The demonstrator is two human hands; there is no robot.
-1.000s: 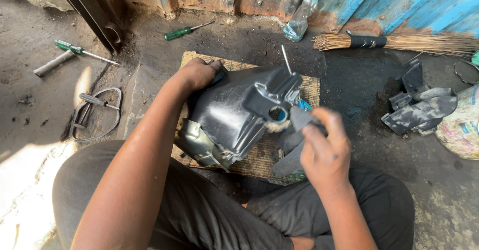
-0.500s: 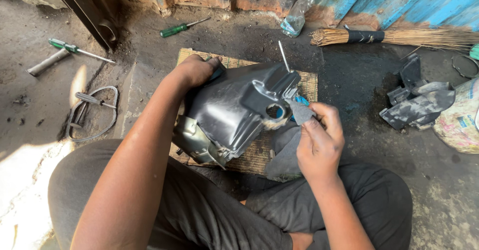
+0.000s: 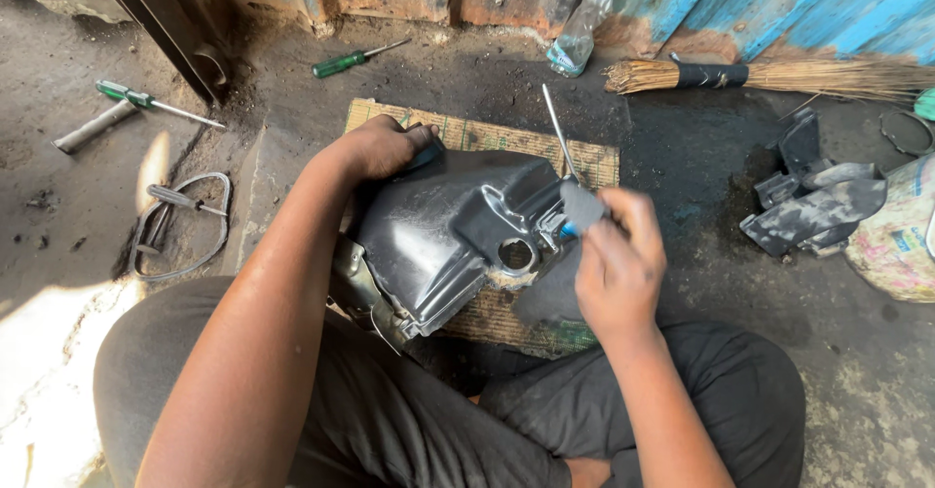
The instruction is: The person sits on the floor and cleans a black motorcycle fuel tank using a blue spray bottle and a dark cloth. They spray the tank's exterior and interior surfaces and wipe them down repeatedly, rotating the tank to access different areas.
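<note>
Two hands — left hand (image 3: 382, 147), right hand (image 3: 616, 269) — one black housing (image 3: 438, 235), two green screwdrivers (image 3: 355, 58)

Seated cross-legged on dirty concrete floor (image 3: 682, 206), dark trousers. Left hand (image 3: 382, 147) clamped over far upper edge of grey motorcycle fuel tank (image 3: 443, 230), tank resting tilted across lap and woven mat (image 3: 487, 137). Right hand (image 3: 619, 264) closed around dark cloth (image 3: 555, 288) and blue-handled tool, thin metal shaft (image 3: 559, 130) angled up-left; pressed beside round filler opening (image 3: 516, 254).

Around: green-handled screwdriver (image 3: 349, 60) by wall; second screwdriver (image 3: 146, 101) at left, beside grey handle (image 3: 93, 126); wire loop (image 3: 180, 230); clear plastic bottle (image 3: 581, 28); straw broom (image 3: 769, 76); black plastic parts (image 3: 813, 201) at right.
</note>
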